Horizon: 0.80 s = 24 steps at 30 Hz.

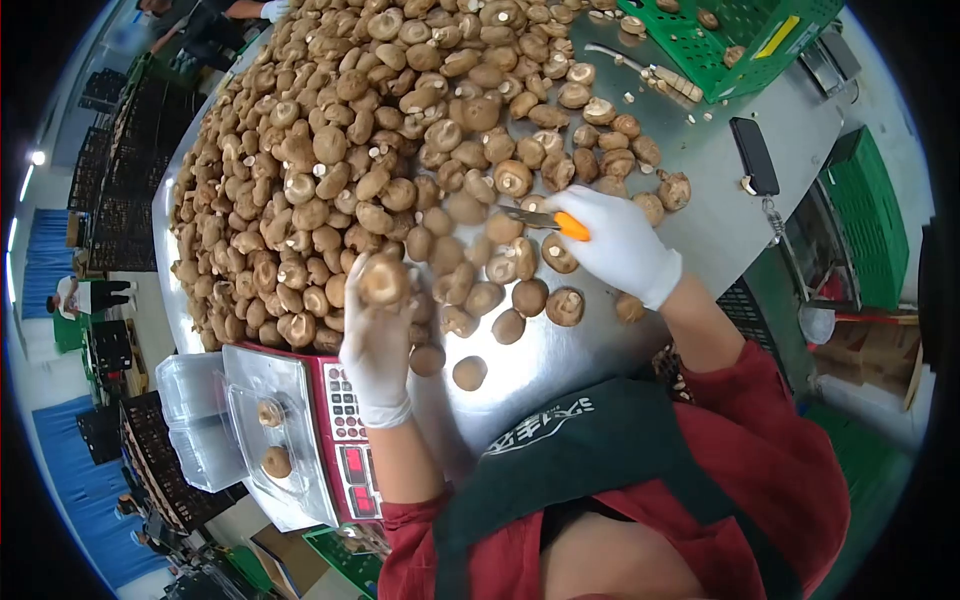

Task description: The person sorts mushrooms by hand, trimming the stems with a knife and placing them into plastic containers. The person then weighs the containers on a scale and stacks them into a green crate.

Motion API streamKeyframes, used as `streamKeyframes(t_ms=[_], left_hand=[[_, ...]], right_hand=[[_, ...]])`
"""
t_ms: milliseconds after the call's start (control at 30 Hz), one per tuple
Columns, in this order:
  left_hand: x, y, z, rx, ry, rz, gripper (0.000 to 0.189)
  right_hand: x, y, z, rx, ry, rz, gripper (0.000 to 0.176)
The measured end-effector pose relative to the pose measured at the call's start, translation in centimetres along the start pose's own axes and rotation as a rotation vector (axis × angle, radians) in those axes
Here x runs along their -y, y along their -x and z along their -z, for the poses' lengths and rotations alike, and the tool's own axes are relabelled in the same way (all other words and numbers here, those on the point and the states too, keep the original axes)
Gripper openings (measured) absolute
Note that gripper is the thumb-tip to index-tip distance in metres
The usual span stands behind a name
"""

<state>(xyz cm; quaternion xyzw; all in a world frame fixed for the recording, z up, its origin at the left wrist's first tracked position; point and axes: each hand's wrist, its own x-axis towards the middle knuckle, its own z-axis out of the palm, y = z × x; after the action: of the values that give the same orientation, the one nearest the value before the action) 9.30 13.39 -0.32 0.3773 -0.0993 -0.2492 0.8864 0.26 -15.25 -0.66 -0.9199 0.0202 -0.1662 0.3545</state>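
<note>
My left hand (378, 350), in a white glove, grips a brown shiitake mushroom (385, 281) with its pale underside turned up. In my gloved right hand (618, 242) is a small knife (570, 226) with an orange handle. Its short blade points left, over loose mushrooms on the metal table. A big heap of mushrooms (330, 150) rises beyond both hands. Below my left hand stands a red scale (345, 420), and two mushrooms lie in the clear plastic tray (250, 430) on its pan.
Clear plastic trays (195, 420) are stacked left of the scale. A green crate (740, 50), a second knife with a light handle (678, 83) and a phone (754, 156) are on the table's right part. Another person (200, 25) is at the far upper left.
</note>
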Motion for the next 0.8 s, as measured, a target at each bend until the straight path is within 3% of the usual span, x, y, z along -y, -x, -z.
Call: streamKeyframes(t_ms=[67,100,200,233,267,567,667,700,800], left_hand=[[-0.5,2.2,2.1,-0.157,0.053,-0.035,0.055],[-0.7,3.0,1.9,-0.203,0.053,-0.018,0.035],[0.1,5.0,3.2,-0.267,-0.163,0.053,0.022],[0.3,5.0,1.7,-0.287,-0.376,0.032,0.017],[0.6,5.4,1.1,-0.319,-0.505,0.061,0.016],[2.1,4.8,-0.5,-0.308,-0.52,0.145,0.024],[2.0,5.1,-0.4,-0.244,-0.701,0.152,0.025],[2.3,5.4,0.4,-0.24,-0.764,0.129,0.025],[1.2,5.4,0.6,-0.227,-0.695,0.088,0.026]], right_hand=[[1.3,-1.9,-1.2,0.065,0.001,0.051,0.018],[1.7,-2.9,-2.2,0.141,-0.016,0.08,0.021],[4.0,-6.6,-7.1,0.452,0.176,0.166,0.025],[4.3,-6.9,-8.7,0.445,0.218,0.161,0.025],[4.2,-7.1,-10.3,0.438,0.261,0.155,0.026],[3.3,-7.0,-11.4,0.489,0.393,0.192,0.026],[3.4,-7.6,-9.8,0.586,0.34,0.187,0.025],[3.3,-8.0,-9.1,0.659,0.29,0.102,0.032],[1.5,-7.9,-6.6,0.619,-0.082,0.049,0.034]])
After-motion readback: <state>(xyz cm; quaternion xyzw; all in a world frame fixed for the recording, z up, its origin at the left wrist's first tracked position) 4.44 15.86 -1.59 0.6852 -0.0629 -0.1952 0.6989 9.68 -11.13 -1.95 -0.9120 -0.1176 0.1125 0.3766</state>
